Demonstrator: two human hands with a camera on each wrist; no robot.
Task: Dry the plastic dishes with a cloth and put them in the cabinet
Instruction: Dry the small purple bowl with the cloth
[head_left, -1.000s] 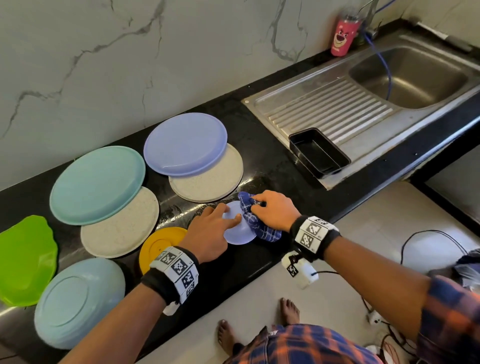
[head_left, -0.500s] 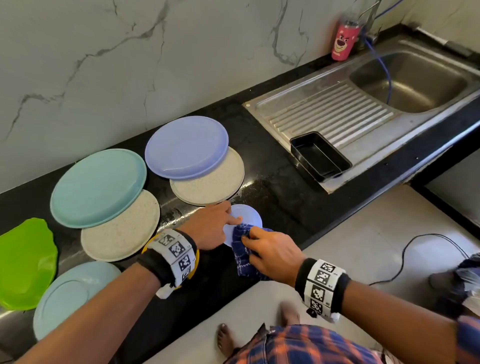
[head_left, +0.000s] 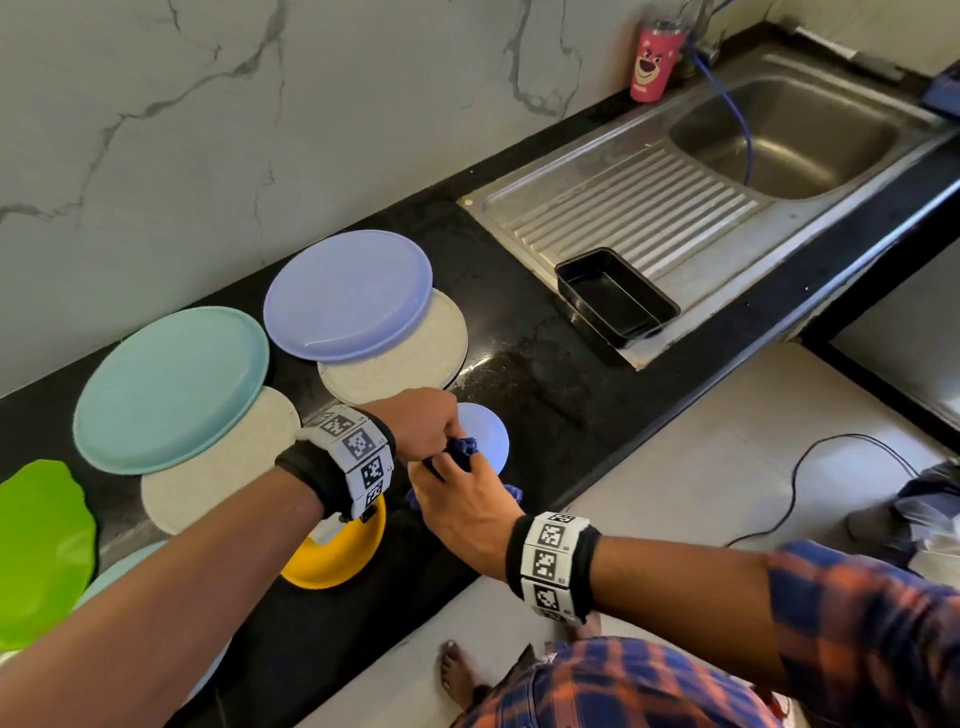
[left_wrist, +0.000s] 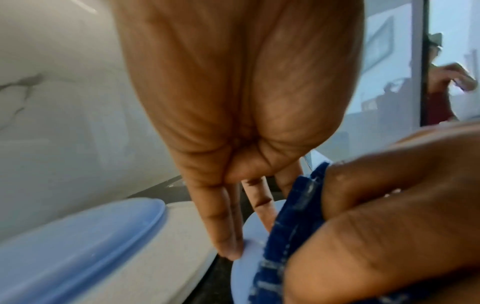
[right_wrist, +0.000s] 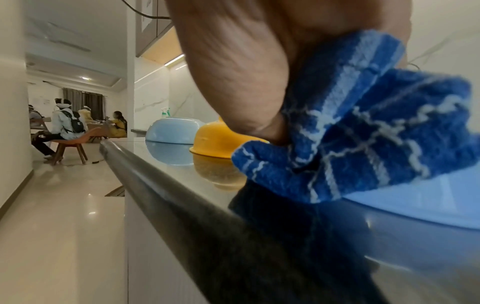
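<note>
On the black counter (head_left: 545, 374), near its front edge, a small pale-blue dish (head_left: 488, 434) lies upside down. The left hand (head_left: 423, 423) steadies it, straight fingertips (left_wrist: 228, 250) touching its rim. The right hand (head_left: 462, 499) is clenched around a blue checked cloth (right_wrist: 363, 131) and holds it against the dish's near side. A yellow bowl (head_left: 337, 556) sits upside down just left of the hands, partly under the left wrist. Further back lie a lavender plate (head_left: 348, 296) overlapping a speckled beige plate (head_left: 415, 358), and a teal plate (head_left: 171, 387). A light-blue bowl (right_wrist: 171, 130) stands beyond the yellow one; its far side is probably hidden by the left arm in the head view.
</note>
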